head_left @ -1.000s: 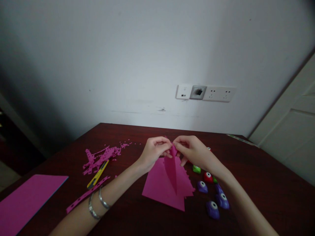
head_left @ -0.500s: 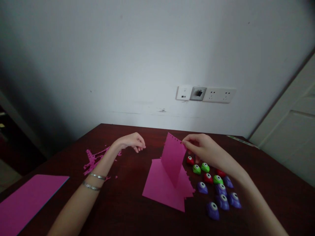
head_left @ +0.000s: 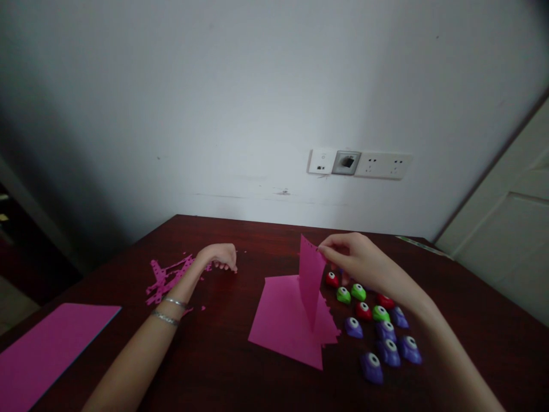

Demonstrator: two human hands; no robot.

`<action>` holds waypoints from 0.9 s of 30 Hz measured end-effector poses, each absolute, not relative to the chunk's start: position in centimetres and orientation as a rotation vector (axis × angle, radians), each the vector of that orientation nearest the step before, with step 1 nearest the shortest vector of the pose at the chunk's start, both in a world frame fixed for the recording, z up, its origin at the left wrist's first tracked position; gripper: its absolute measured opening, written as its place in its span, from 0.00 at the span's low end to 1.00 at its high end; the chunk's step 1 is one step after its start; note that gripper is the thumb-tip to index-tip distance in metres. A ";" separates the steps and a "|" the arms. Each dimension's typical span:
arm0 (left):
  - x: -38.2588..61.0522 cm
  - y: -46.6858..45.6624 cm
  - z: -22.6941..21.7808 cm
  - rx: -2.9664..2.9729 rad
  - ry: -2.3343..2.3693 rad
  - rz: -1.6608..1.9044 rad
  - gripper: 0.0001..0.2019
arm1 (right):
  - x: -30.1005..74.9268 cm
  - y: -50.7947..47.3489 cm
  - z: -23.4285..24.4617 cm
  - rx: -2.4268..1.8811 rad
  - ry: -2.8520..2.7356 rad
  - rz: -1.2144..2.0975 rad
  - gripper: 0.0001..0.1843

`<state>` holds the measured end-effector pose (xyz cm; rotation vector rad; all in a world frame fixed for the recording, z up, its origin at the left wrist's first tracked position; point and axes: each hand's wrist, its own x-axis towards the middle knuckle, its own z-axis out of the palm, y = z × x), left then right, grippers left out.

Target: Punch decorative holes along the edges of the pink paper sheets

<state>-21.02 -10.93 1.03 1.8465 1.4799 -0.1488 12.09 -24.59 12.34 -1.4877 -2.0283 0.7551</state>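
Observation:
My right hand point(head_left: 354, 254) pinches the upper corner of a pink sheet of paper point(head_left: 312, 280), which stands upright with small holes along its top edge. Beneath it lie more pink sheets point(head_left: 281, 323), some with a notched right edge. My left hand point(head_left: 222, 256) is closed, knuckles up, low over the table beside the pink paper scraps point(head_left: 165, 280). Whether its curled fingers hold anything is too small to tell. Close to my right hand sit several eyeball-topped craft punches, among them a red one point(head_left: 331, 279), a green one point(head_left: 358, 292) and a purple one point(head_left: 371, 367).
A stack of large pink sheets point(head_left: 55, 337) lies at the table's left front. Behind the dark reddish table point(head_left: 206, 355) rises a pale wall with sockets point(head_left: 384, 165). A flat strip point(head_left: 422, 246) rests at the far right edge, near a white door point(head_left: 518, 217).
My left hand has moved left and slightly down, away from the paper, its fingers now turned under. The upright sheet in my right hand has turned, showing narrower; the right hand hardly moved.

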 end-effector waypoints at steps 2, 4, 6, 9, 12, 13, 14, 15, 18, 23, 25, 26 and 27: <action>-21.2 -10.9 1.3 1.872 1.451 -0.147 0.06 | 12.2 -24.6 12.4 -1.471 -2.032 0.751 0.13; -21.3 -11.0 1.6 1.884 1.434 -0.140 0.07 | 12.2 -24.6 12.5 -1.455 -2.045 0.741 0.13; -21.2 -11.1 2.0 1.901 1.436 -0.102 0.09 | 12.3 -24.7 12.6 -1.431 -2.074 0.701 0.13; -20.2 -11.5 3.0 1.964 1.438 0.074 0.14 | 12.5 -24.8 12.9 -1.364 -2.130 0.625 0.12; -17.9 -12.3 3.7 2.019 1.268 0.385 0.18 | 12.6 -24.9 13.1 -1.293 -2.198 0.604 0.12; -16.9 -12.6 3.7 1.997 1.181 0.448 0.20 | 12.7 -25.0 13.1 -1.276 -2.216 0.606 0.12; -16.0 -12.9 3.6 1.963 1.106 0.492 0.22 | 12.7 -25.0 13.2 -1.265 -2.227 0.607 0.12; -15.1 -13.2 3.4 1.931 1.042 0.527 0.23 | 12.7 -25.0 13.2 -1.257 -2.232 0.608 0.12; -13.0 -13.8 2.1 1.859 0.916 0.613 0.24 | 12.7 -25.1 13.2 -1.246 -2.228 0.613 0.11; -11.6 -14.5 0.6 1.632 0.789 0.630 0.27 | 13.1 -24.8 13.3 -1.236 -2.222 0.632 0.11; -11.5 -14.7 0.6 1.593 0.828 0.647 0.23 | 13.5 -24.4 13.1 -1.258 -2.199 0.675 0.11; -11.6 -14.7 0.7 1.588 0.856 0.665 0.20 | 13.8 -24.1 13.0 -1.272 -2.178 0.709 0.11; -11.6 -14.7 0.9 1.590 0.882 0.682 0.17 | 14.1 -23.8 12.8 -1.284 -2.154 0.748 0.12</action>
